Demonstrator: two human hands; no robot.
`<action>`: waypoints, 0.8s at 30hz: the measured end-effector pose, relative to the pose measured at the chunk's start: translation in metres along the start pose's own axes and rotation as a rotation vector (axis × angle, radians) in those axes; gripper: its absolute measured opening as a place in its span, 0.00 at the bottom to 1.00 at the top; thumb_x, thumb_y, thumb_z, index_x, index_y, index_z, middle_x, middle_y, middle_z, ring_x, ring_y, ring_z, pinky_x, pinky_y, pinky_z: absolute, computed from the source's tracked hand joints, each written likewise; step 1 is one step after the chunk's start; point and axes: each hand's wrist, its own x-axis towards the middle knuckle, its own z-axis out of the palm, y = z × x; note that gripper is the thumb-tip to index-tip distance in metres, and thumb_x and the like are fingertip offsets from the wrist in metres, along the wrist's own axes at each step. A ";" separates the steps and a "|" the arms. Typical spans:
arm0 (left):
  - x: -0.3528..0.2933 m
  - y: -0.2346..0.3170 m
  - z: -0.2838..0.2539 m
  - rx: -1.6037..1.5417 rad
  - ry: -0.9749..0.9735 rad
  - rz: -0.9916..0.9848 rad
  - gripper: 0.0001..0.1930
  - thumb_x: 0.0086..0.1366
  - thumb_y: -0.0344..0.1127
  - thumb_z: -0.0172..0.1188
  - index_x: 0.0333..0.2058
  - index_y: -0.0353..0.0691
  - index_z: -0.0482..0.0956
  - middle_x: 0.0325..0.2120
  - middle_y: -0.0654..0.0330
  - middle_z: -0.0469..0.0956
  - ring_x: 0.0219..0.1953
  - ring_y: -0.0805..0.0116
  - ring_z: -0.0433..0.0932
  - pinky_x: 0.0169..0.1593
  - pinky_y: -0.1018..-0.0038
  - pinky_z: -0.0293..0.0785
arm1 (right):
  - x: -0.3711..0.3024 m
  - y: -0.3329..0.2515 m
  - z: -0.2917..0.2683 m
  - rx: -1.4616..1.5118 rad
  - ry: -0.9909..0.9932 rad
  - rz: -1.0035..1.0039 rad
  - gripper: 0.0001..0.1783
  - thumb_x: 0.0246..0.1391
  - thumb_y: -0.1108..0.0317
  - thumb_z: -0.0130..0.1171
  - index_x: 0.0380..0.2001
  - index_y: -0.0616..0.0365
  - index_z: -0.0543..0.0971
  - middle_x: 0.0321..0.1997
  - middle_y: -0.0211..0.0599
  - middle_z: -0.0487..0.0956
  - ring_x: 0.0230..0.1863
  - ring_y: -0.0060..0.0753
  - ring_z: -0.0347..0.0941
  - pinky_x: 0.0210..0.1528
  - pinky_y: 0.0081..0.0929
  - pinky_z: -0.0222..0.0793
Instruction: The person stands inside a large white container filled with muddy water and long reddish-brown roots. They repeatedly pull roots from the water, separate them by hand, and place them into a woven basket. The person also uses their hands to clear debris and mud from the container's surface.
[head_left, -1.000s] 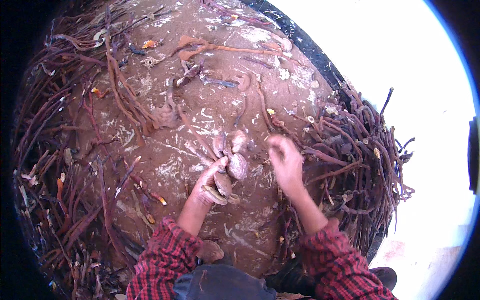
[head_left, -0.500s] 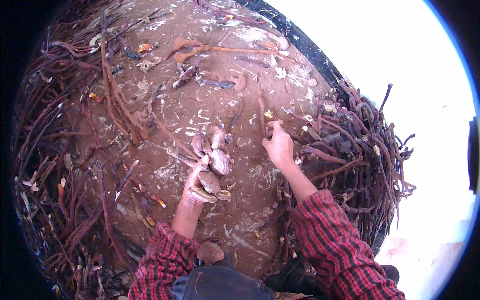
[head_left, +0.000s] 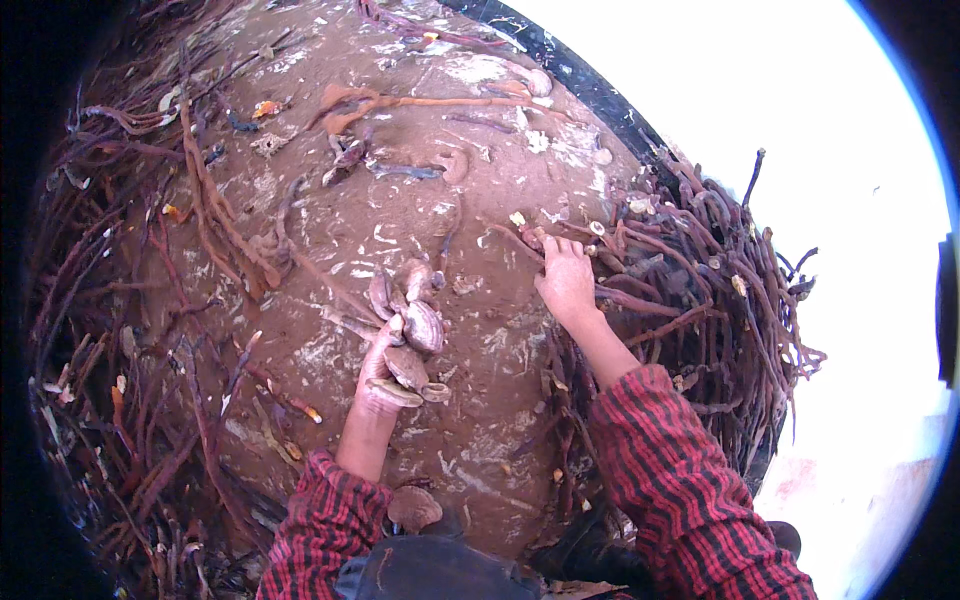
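Note:
My left hand is closed round a bunch of mushrooms with brownish, pale-rimmed caps. Their long stems run up and left from the fist. To the right, my right hand reaches over the inner edge of a heap of stems. Its fingers are closed on a reddish-brown mushroom stem that slants up and left, with a pale bit at its tip. The fingertips are partly hidden behind the back of the hand.
Tangled dark stems cover the left side. Loose long-stemmed mushrooms lie on the dusty brown ground. A single cap sits by my left sleeve. A black edge borders the bright white area at the right.
The stem in my right hand has swung from nearly upright to slanting left, and that hand has turned toward the heap. My left hand keeps its bunch; the whole view has shifted slightly.

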 end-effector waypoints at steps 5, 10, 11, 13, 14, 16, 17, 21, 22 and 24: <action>-0.008 0.001 0.007 0.064 -0.009 -0.017 0.22 0.57 0.37 0.63 0.50 0.43 0.70 0.43 0.60 0.76 0.46 0.64 0.75 0.55 0.64 0.70 | 0.008 -0.006 -0.007 0.003 -0.031 -0.041 0.21 0.38 0.69 0.61 0.40 0.60 0.74 0.39 0.44 0.76 0.47 0.47 0.69 0.50 0.42 0.63; -0.002 -0.014 -0.005 0.120 0.085 0.091 0.20 0.61 0.40 0.57 0.51 0.42 0.70 0.46 0.56 0.74 0.48 0.59 0.73 0.52 0.58 0.71 | 0.018 -0.033 -0.047 0.376 0.143 -0.022 0.13 0.41 0.70 0.61 0.34 0.61 0.76 0.31 0.48 0.76 0.35 0.46 0.74 0.38 0.35 0.69; -0.005 -0.013 -0.003 0.132 0.093 0.105 0.19 0.61 0.40 0.57 0.50 0.42 0.70 0.46 0.57 0.75 0.48 0.58 0.73 0.53 0.57 0.70 | 0.018 -0.043 -0.057 0.544 0.118 0.020 0.12 0.45 0.69 0.60 0.34 0.62 0.77 0.31 0.42 0.77 0.32 0.33 0.74 0.34 0.29 0.69; -0.010 -0.012 0.003 0.050 0.071 -0.026 0.20 0.61 0.41 0.57 0.50 0.42 0.71 0.44 0.56 0.75 0.47 0.56 0.74 0.56 0.55 0.67 | 0.013 -0.057 -0.080 0.873 -0.055 0.165 0.13 0.47 0.68 0.60 0.36 0.64 0.77 0.30 0.32 0.77 0.32 0.20 0.70 0.37 0.24 0.66; -0.010 -0.011 0.003 -0.007 0.010 -0.052 0.20 0.61 0.42 0.56 0.51 0.42 0.70 0.44 0.56 0.75 0.48 0.55 0.73 0.56 0.54 0.66 | 0.008 -0.063 -0.084 1.027 -0.150 0.216 0.14 0.47 0.68 0.59 0.37 0.65 0.77 0.31 0.30 0.77 0.33 0.19 0.69 0.38 0.23 0.65; -0.007 -0.009 -0.008 -0.027 -0.042 -0.059 0.23 0.63 0.46 0.52 0.53 0.40 0.69 0.46 0.54 0.75 0.50 0.54 0.72 0.56 0.55 0.65 | -0.008 -0.076 -0.087 1.329 -0.351 0.318 0.16 0.48 0.68 0.59 0.39 0.68 0.77 0.32 0.26 0.76 0.36 0.15 0.68 0.41 0.21 0.64; -0.001 -0.015 -0.006 -0.076 -0.126 -0.073 0.24 0.64 0.47 0.50 0.54 0.40 0.68 0.47 0.54 0.73 0.50 0.55 0.71 0.57 0.56 0.65 | -0.020 -0.077 -0.083 1.306 -0.367 0.322 0.17 0.48 0.68 0.58 0.39 0.69 0.77 0.34 0.27 0.76 0.38 0.18 0.68 0.43 0.21 0.63; -0.009 -0.013 0.012 0.074 -0.041 -0.152 0.22 0.63 0.42 0.55 0.53 0.40 0.68 0.47 0.56 0.73 0.47 0.62 0.72 0.54 0.62 0.69 | -0.061 -0.102 -0.067 1.046 -0.211 0.238 0.19 0.54 0.62 0.54 0.43 0.66 0.74 0.34 0.48 0.76 0.38 0.46 0.73 0.46 0.33 0.65; -0.010 -0.005 -0.006 0.024 -0.226 -0.259 0.22 0.63 0.43 0.55 0.52 0.40 0.68 0.46 0.56 0.73 0.47 0.63 0.72 0.54 0.62 0.69 | -0.072 -0.104 -0.044 1.070 -0.160 0.241 0.19 0.57 0.60 0.52 0.44 0.65 0.73 0.45 0.54 0.73 0.49 0.53 0.68 0.52 0.36 0.62; -0.018 -0.015 0.021 0.047 -0.057 -0.258 0.19 0.61 0.41 0.58 0.49 0.41 0.68 0.37 0.60 0.75 0.32 0.69 0.75 0.32 0.74 0.71 | -0.081 -0.106 -0.050 0.954 -0.001 0.037 0.17 0.57 0.63 0.50 0.43 0.66 0.74 0.51 0.54 0.69 0.54 0.55 0.64 0.56 0.41 0.59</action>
